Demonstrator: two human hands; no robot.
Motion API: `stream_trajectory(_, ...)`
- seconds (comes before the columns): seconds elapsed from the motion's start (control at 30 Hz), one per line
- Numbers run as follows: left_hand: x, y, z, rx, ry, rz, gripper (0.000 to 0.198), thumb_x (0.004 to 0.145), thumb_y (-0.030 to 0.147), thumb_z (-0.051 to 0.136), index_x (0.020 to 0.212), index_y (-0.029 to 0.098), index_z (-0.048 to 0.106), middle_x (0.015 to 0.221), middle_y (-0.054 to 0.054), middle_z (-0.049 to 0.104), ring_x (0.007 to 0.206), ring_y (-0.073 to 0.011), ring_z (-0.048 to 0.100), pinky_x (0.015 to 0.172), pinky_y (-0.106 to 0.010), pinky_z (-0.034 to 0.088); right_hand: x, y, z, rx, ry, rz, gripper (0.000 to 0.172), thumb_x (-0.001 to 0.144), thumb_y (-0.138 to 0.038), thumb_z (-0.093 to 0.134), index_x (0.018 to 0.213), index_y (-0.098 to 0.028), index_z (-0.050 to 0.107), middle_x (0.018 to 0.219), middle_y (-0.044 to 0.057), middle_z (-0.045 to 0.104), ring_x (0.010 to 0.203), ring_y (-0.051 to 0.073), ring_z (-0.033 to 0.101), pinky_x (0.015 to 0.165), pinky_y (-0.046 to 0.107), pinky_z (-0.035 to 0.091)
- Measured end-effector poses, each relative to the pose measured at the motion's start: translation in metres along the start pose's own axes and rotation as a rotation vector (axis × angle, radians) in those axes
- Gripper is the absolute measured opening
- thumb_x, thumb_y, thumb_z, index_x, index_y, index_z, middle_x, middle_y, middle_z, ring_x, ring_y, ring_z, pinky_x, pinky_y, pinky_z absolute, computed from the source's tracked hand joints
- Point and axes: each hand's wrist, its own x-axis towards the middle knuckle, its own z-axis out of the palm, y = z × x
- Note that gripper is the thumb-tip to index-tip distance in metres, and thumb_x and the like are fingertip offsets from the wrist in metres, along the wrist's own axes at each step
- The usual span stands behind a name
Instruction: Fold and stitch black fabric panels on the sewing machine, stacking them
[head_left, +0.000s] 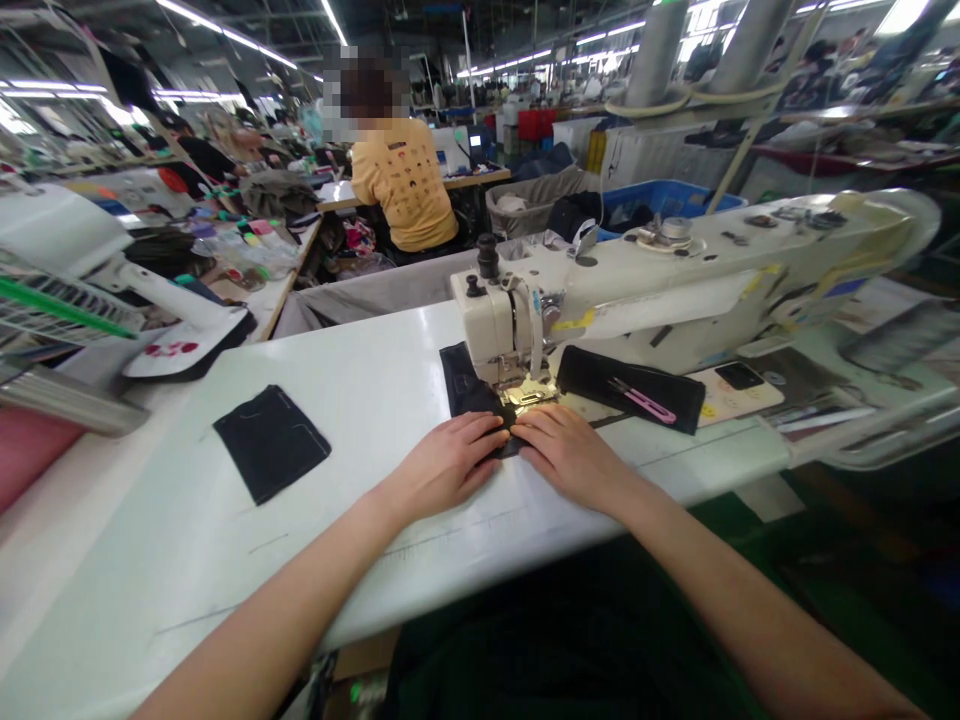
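A piece of black fabric (pixel 459 378) lies under the head of a white sewing machine (pixel 484 325), by the lit presser foot (pixel 529 392). My left hand (pixel 444 462) holds its near edge from the left, fingers bent and pressed together. From the right, my right hand (pixel 568 458) grips the same edge, its fingertips almost meeting the left ones just in front of the foot. Parts of the cloth are hidden beneath my fingers. A black fabric panel with pale stitching (pixel 271 442) rests farther left on the white table (pixel 360 385).
Right of the needle, pink-handled thread snips (pixel 649 402) lie on folded black fabric (pixel 592 375). A dark phone-like object (pixel 739 375) is beyond them. A white lamp-like fixture (pixel 180 300) stands at left. Behind the table sits a person in a yellow shirt (pixel 405 185), near a blue bin (pixel 667 200).
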Motion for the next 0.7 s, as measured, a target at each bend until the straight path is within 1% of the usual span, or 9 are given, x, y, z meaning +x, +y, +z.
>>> stream_trajectory(0.13,0.006,-0.013,0.002,0.003,0.035,-0.013,0.035,0.102,0.031,0.047,0.13,0.017,0.063,0.135,-0.014,0.061,0.126,-0.0278,0.057,0.106,-0.047,0.051,0.011,0.004,0.001,-0.055,0.008,0.03,0.027,0.097,-0.023,0.06,0.123,-0.019,0.065,0.121,0.012,0.063,0.114,0.029,0.055,0.099,0.049,0.048)
stream_trajectory(0.3,0.018,-0.034,0.001,0.007,0.039,-0.026,0.033,0.101,0.029,0.047,0.128,0.018,0.063,0.132,-0.013,0.061,0.122,-0.0268,0.059,0.105,-0.044,0.052,0.022,0.005,0.002,-0.129,0.003,0.083,0.025,0.097,-0.026,0.06,0.12,-0.019,0.066,0.115,0.012,0.064,0.107,0.03,0.055,0.092,0.049,0.049)
stream_trajectory(0.4,0.023,-0.042,-0.001,0.001,0.044,-0.035,0.034,0.101,0.029,0.047,0.128,0.016,0.063,0.129,-0.014,0.062,0.119,-0.0261,0.06,0.104,-0.044,0.053,0.02,0.006,0.004,-0.113,0.02,0.091,0.025,0.097,-0.025,0.06,0.121,-0.019,0.066,0.116,0.011,0.064,0.108,0.03,0.055,0.094,0.049,0.048)
stream_trajectory(0.5,0.025,-0.043,-0.002,-0.005,0.05,-0.032,0.033,0.1,0.028,0.047,0.128,0.016,0.062,0.128,-0.014,0.062,0.118,-0.0257,0.06,0.104,-0.044,0.052,0.014,0.005,0.007,-0.071,0.057,0.098,0.028,0.096,-0.023,0.062,0.124,-0.018,0.064,0.122,0.012,0.063,0.113,0.03,0.055,0.099,0.05,0.048)
stream_trajectory(0.6,0.025,-0.044,0.001,-0.02,0.059,-0.037,0.032,0.1,0.028,0.048,0.127,0.017,0.061,0.128,-0.013,0.062,0.118,-0.0255,0.06,0.104,-0.044,0.052,0.008,0.002,0.01,-0.033,0.078,0.099,0.027,0.096,-0.021,0.061,0.123,-0.018,0.063,0.123,0.012,0.063,0.113,0.03,0.055,0.1,0.05,0.048)
stream_trajectory(0.7,0.024,-0.051,0.003,-0.077,0.126,-0.118,0.031,0.103,0.026,0.04,0.126,0.017,0.06,0.124,-0.012,0.065,0.114,-0.0226,0.062,0.101,-0.041,0.053,0.005,-0.001,0.014,-0.012,0.107,0.108,0.028,0.095,-0.018,0.06,0.123,-0.017,0.062,0.123,0.013,0.062,0.114,0.03,0.055,0.101,0.051,0.048)
